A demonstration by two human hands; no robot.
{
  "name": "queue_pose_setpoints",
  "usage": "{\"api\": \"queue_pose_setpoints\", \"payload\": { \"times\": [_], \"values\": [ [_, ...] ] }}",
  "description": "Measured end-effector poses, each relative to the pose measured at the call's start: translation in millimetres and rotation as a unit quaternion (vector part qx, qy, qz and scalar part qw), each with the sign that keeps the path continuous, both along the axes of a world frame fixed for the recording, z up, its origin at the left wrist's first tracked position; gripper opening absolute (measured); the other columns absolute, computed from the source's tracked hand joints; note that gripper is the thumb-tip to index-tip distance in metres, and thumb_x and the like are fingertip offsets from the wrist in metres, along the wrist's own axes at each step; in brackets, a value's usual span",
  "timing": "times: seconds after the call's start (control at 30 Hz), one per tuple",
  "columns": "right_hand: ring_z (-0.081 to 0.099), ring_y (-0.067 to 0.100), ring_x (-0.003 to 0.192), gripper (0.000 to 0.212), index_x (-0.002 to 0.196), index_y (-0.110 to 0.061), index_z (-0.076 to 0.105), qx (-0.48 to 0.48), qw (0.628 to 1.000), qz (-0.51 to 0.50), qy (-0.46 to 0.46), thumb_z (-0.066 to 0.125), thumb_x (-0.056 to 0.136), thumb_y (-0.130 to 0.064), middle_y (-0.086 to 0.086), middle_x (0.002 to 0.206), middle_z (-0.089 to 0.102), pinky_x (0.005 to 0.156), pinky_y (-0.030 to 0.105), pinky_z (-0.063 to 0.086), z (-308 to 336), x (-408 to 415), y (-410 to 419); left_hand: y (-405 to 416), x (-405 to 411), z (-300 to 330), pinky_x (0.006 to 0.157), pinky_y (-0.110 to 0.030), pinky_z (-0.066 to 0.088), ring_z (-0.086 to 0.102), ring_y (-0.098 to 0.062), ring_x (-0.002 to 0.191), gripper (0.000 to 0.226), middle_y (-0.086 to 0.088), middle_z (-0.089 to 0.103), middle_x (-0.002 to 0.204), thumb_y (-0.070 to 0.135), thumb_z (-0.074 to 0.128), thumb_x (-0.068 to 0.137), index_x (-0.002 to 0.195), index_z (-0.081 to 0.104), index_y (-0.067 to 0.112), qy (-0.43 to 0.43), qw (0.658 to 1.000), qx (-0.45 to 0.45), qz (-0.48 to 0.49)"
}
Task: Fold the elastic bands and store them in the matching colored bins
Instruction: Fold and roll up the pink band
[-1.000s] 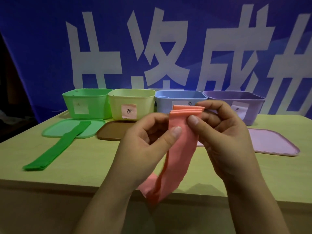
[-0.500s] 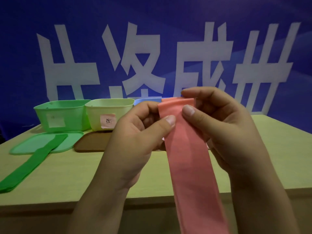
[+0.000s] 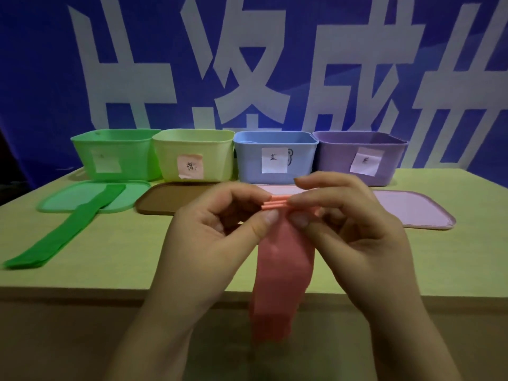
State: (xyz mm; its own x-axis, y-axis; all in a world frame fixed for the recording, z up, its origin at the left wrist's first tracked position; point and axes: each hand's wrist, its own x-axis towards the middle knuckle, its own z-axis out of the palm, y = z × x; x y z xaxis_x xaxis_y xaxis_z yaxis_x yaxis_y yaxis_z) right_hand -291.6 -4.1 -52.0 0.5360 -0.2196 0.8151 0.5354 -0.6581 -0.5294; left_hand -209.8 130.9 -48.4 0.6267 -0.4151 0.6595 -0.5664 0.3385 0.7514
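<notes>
At the centre of the head view, two hands meet over the near part of the table (image 3: 453,265) and share one pink elastic band (image 3: 283,259). The left hand (image 3: 220,237) pinches the band's folded top edge between thumb and curled fingers; the right hand (image 3: 354,232) pinches the same edge from the other side, thumb in front and fingers bent over the top. Several stacked layers of the band show as ridges between the two thumbs. Below the pinch the band hangs straight down, past the table's front edge, toward the lower middle of the frame.

In the left part of the frame a green elastic band (image 3: 66,235) lies flat on the table, its far end resting on a green lid (image 3: 68,199). Right of that lid lie a brown lid (image 3: 165,200) and, at the right of the frame, a pink lid (image 3: 412,213).

Across the middle of the frame four bins stand in a row, side by side, each with a paper label: a green bin (image 3: 115,152), a yellow-green bin (image 3: 192,152), a blue bin (image 3: 275,155) and a purple bin (image 3: 357,158). Behind them, filling the upper frame, hangs a blue banner (image 3: 41,64) with large white characters.
</notes>
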Motion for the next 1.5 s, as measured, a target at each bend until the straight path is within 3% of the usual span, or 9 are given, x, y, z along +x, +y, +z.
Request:
{"api": "queue_pose_setpoints", "payload": {
  "times": [0.13,0.3,0.43,0.6,0.77,0.97,1.03,1.1,1.5],
  "values": [
    [0.063,0.014,0.100,0.009,0.086,-0.028,0.067,0.034,0.999,0.032,0.023,0.065,0.078,-0.028,-0.011,0.103,0.064,0.075,0.022,0.053,-4.5,11.8,3.2,4.4,8.5,-5.9,0.068,-0.020,0.054,0.065,-0.006,0.074,0.024,0.008,0.068,0.075,0.010,0.077,0.067,0.073,0.064,0.029,-0.011,1.000,0.000,-0.011],
    [0.065,0.009,0.092,0.016,0.083,-0.018,0.066,0.092,0.992,0.071,0.059,0.073,0.071,-0.025,-0.009,0.097,0.068,0.071,0.019,0.053,-9.5,23.4,9.2,14.1,19.1,-14.1,0.071,-0.018,0.053,0.066,-0.005,0.076,0.018,0.009,0.067,0.078,0.018,0.071,0.067,0.075,0.064,0.032,-0.020,1.000,-0.006,-0.018],
    [0.068,0.010,0.083,0.015,0.077,-0.018,0.066,0.143,0.978,0.107,0.106,0.076,0.067,-0.016,-0.007,0.094,0.070,0.071,0.024,0.056,-11.4,29.2,11.0,22.7,25.5,-18.7,0.070,-0.016,0.051,0.066,-0.003,0.077,0.019,0.011,0.067,0.079,0.017,0.071,0.067,0.075,0.064,0.034,-0.031,0.999,0.008,-0.008],
    [0.066,0.012,0.085,0.011,0.076,-0.019,0.066,0.130,0.975,0.127,0.128,0.074,0.069,-0.023,-0.006,0.093,0.070,0.070,0.024,0.055,-13.2,30.6,13.3,28.1,31.6,-21.4,0.069,-0.017,0.053,0.064,-0.003,0.075,0.018,0.012,0.067,0.077,0.019,0.071,0.065,0.076,0.064,0.032,-0.004,1.000,0.017,-0.018],
    [0.064,0.014,0.079,0.008,0.073,-0.017,0.065,0.112,0.977,0.110,0.144,0.072,0.070,-0.015,-0.003,0.086,0.069,0.067,0.024,0.054,-16.2,34.3,14.2,33.0,37.9,-18.7,0.060,-0.024,0.055,0.065,-0.009,0.072,0.022,0.003,0.070,0.077,0.030,0.066,0.068,0.089,0.070,0.023,0.091,0.990,0.061,-0.085],
    [0.064,0.015,0.084,0.011,0.077,-0.022,0.065,0.066,0.980,0.097,0.159,0.071,0.071,-0.029,-0.008,0.088,0.067,0.069,0.026,0.054,-18.2,34.6,12.1,30.9,38.4,-13.8,0.052,-0.019,0.050,0.063,-0.009,0.063,0.008,-0.001,0.068,0.070,0.016,0.065,0.072,0.073,0.073,0.016,0.133,0.984,0.103,-0.064],
    [0.064,0.015,0.082,0.010,0.075,-0.021,0.065,0.069,0.979,0.103,0.165,0.073,0.071,-0.026,-0.008,0.088,0.068,0.069,0.027,0.055,-17.3,32.0,12.6,31.2,37.4,-11.3,0.050,-0.019,0.049,0.063,-0.009,0.059,0.002,-0.003,0.067,0.067,0.010,0.072,0.071,0.069,0.072,0.010,0.184,0.973,0.099,-0.097],
    [0.065,0.012,0.082,0.007,0.075,-0.018,0.064,0.078,0.976,0.108,0.172,0.071,0.072,-0.019,-0.009,0.087,0.069,0.069,0.025,0.055,-17.4,29.3,12.7,31.2,35.3,-10.7,0.050,-0.022,0.051,0.063,-0.012,0.057,0.009,-0.006,0.066,0.065,0.015,0.067,0.068,0.068,0.070,0.007,0.206,0.968,0.100,-0.098],
    [0.064,0.018,0.078,0.011,0.078,-0.023,0.062,0.110,0.974,0.073,0.183,0.072,0.074,-0.025,-0.002,0.084,0.068,0.071,0.041,0.054,-15.6,24.5,16.8,30.2,26.0,-10.0,0.054,-0.023,0.055,0.068,-0.017,0.064,0.015,-0.009,0.072,0.069,0.018,0.062,0.067,0.074,0.073,0.011,0.172,0.979,0.099,-0.044]
  ]
}}
